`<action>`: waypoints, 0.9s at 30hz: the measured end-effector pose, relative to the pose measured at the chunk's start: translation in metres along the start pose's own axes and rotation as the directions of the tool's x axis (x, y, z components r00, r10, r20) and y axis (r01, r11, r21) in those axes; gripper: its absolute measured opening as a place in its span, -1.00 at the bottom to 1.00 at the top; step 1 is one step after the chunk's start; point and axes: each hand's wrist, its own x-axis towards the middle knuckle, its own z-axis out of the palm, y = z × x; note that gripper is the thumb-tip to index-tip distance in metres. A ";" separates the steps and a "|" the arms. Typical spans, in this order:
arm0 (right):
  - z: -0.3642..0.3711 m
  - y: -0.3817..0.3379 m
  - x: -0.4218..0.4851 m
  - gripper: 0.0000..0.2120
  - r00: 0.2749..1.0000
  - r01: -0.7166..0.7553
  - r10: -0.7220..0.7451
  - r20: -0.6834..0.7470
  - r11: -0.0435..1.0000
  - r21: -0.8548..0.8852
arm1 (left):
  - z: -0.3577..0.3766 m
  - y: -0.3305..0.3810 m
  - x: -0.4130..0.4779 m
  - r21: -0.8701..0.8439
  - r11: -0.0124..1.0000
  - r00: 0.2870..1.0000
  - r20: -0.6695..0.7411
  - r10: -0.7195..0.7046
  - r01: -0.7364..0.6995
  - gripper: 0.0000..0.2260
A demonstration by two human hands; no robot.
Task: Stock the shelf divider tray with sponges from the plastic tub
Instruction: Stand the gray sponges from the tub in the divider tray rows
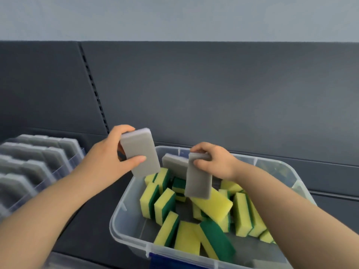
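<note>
While left hand (104,162) is pinching one grey sponge (140,152) and right hand (215,162) a second sponge (198,179) — shallow grips are risking drops beside the divider tray (62,170).

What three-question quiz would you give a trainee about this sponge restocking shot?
1. True or false: the left hand holds a yellow-and-green sponge.
2. Multiple choice: on which side of the plastic tub does the divider tray stand? A left, B right, C inside it.
3. Fill in: the loose sponges lying in the tub are mostly yellow and ____.
Key: 1 false, it holds a grey sponge, and the right hand holds a second grey sponge. 2 A. 3 green.
</note>
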 end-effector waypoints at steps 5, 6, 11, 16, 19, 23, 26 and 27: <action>0.026 0.008 0.030 -0.79 0.993 -0.106 0.116 0.021 0.955 -0.278 | 0.011 -0.002 -0.001 -0.078 0.995 0.997 0.059 -0.055 0.060 -0.54; 0.031 0.008 0.032 -0.80 0.989 -0.135 0.144 0.019 0.959 -0.247 | 0.014 -0.003 -0.001 -0.085 0.994 0.995 0.073 -0.066 0.073 -0.54; 0.050 0.009 0.031 -0.72 0.951 -0.147 0.229 0.206 0.925 -0.350 | 0.023 -0.010 -0.001 -0.102 0.989 0.987 0.127 -0.095 0.108 -0.55; 0.027 0.006 0.016 -0.82 0.997 -0.070 0.076 0.030 0.985 -0.155 | 0.020 -0.010 0.001 -0.099 0.990 0.985 0.149 -0.088 0.103 -0.54; -0.003 0.008 -0.001 -0.82 0.993 0.016 -0.014 -0.119 1.000 0.018 | 0.018 -0.007 0.006 -0.123 0.988 0.987 0.144 -0.072 0.090 -0.54; -0.037 0.016 -0.025 -0.70 0.977 -0.069 0.072 -0.202 0.997 0.023 | 0.028 0.008 0.015 -0.203 0.976 0.983 0.180 -0.046 0.083 -0.55; -0.052 0.021 -0.043 -0.60 0.939 -0.184 0.198 -0.282 0.980 0.078 | 0.042 0.024 0.022 -0.266 0.962 0.980 0.197 -0.008 0.061 -0.56; -0.056 0.022 -0.049 -0.60 0.934 -0.194 0.223 -0.279 0.973 0.128 | 0.046 0.029 0.024 -0.291 0.955 0.979 0.203 0.002 0.058 -0.58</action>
